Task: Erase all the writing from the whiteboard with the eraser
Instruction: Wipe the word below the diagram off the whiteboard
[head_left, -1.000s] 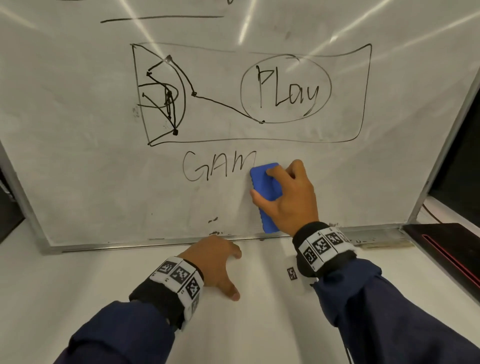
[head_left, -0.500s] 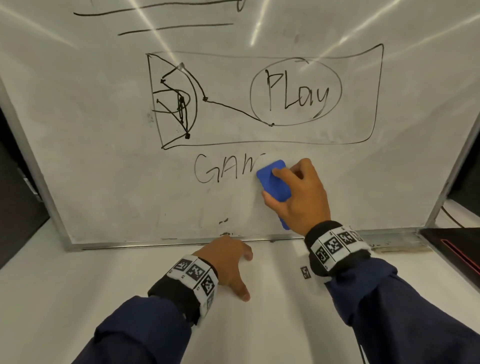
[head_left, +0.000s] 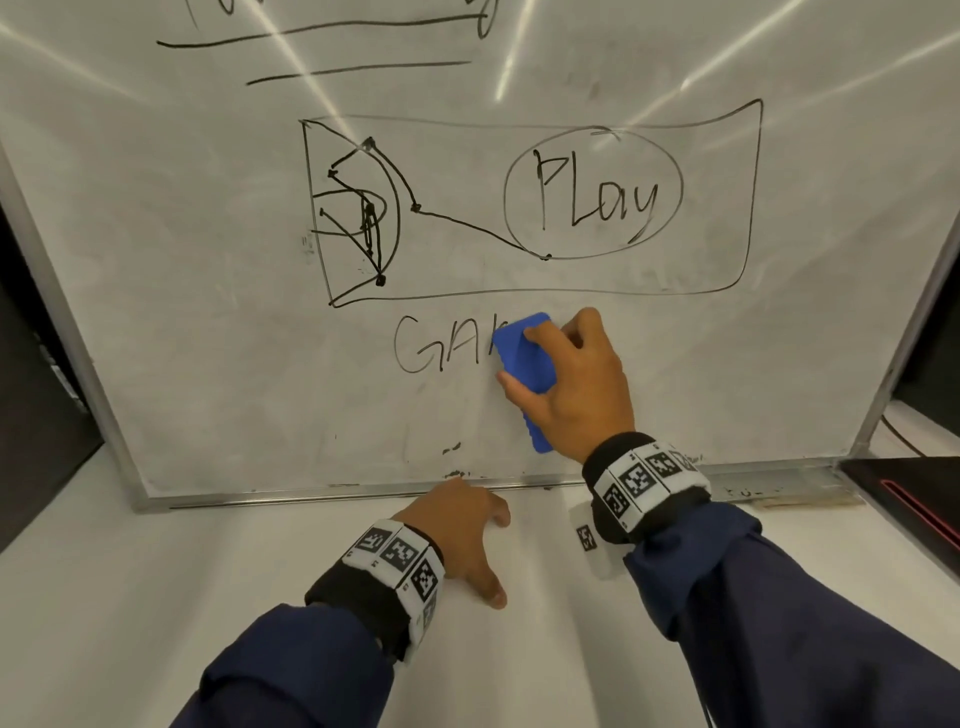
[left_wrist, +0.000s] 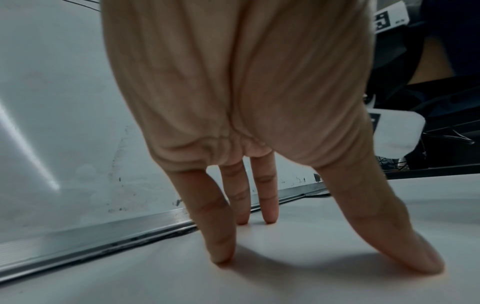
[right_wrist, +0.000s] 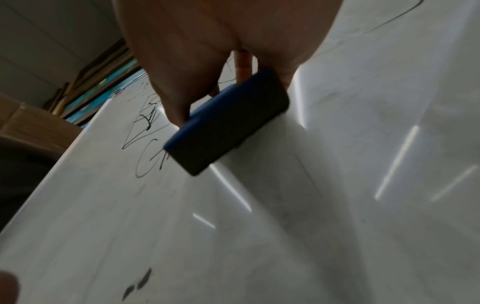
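The whiteboard (head_left: 208, 291) leans upright on the table, with black writing: a boxed drawing with "Play" (head_left: 597, 195) in a circle, underlines above, and the letters "GA" (head_left: 441, 345) below. My right hand (head_left: 566, 379) grips the blue eraser (head_left: 524, 358) and presses it on the board just right of "GA". In the right wrist view the eraser (right_wrist: 228, 123) lies flat on the board (right_wrist: 285, 226). My left hand (head_left: 467, 535) rests on the table with its fingers (left_wrist: 221, 236) spread straight, tips down, just before the board's metal frame (left_wrist: 91, 236).
The white table (head_left: 156, 623) runs in front of the board. A dark laptop-like object with a red stripe (head_left: 909, 499) lies at the right. Small ink specks (head_left: 452, 449) mark the board's bottom edge. Dark space flanks the board on both sides.
The eraser has slid left over the word below the box, wiping the "M" away so only "GA" shows. The head view has shifted, showing more of the board's top. The left hand stays put.
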